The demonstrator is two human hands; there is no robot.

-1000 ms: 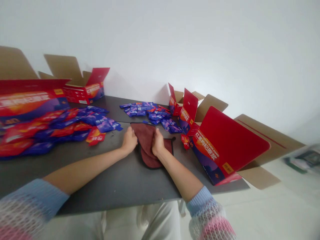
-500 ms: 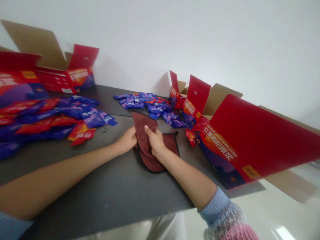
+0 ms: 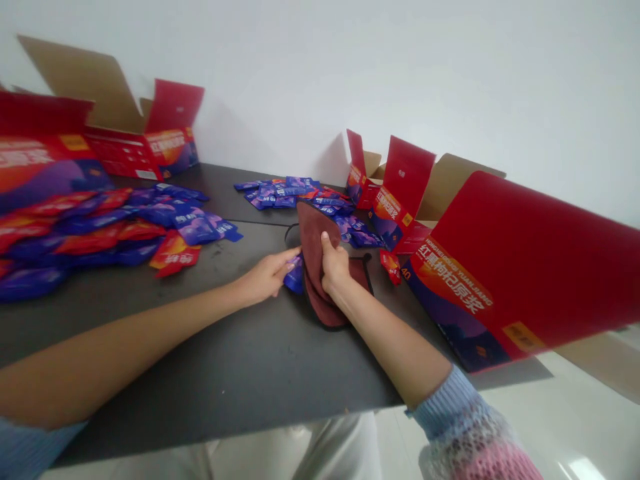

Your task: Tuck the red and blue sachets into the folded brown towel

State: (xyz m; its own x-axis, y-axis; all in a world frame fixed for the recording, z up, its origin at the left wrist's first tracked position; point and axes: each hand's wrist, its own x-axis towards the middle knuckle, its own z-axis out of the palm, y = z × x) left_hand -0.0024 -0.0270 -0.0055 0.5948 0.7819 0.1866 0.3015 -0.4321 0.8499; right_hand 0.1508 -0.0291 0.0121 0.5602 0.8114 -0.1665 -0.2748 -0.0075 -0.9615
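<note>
A dark red cloth (image 3: 316, 233) with a black edge lies bunched on the dark table (image 3: 235, 360). My right hand (image 3: 334, 267) is closed on the cloth, thumb up along its raised fold. My left hand (image 3: 267, 275) pinches a purple sachet (image 3: 295, 277) that pokes out from under the cloth's left side. Both forearms reach in from the bottom of the picture, sleeves pushed back.
A big heap of red and purple sachets (image 3: 90, 230) covers the table's left. A smaller heap (image 3: 295, 193) lies behind the cloth. Open red cartons stand at back left (image 3: 150, 143) and at right (image 3: 500, 267), the latter hanging over the table's edge.
My right hand has lifted the cloth's fold higher. My left hand has drawn a purple sachet out from under the cloth. The view has shifted a little.
</note>
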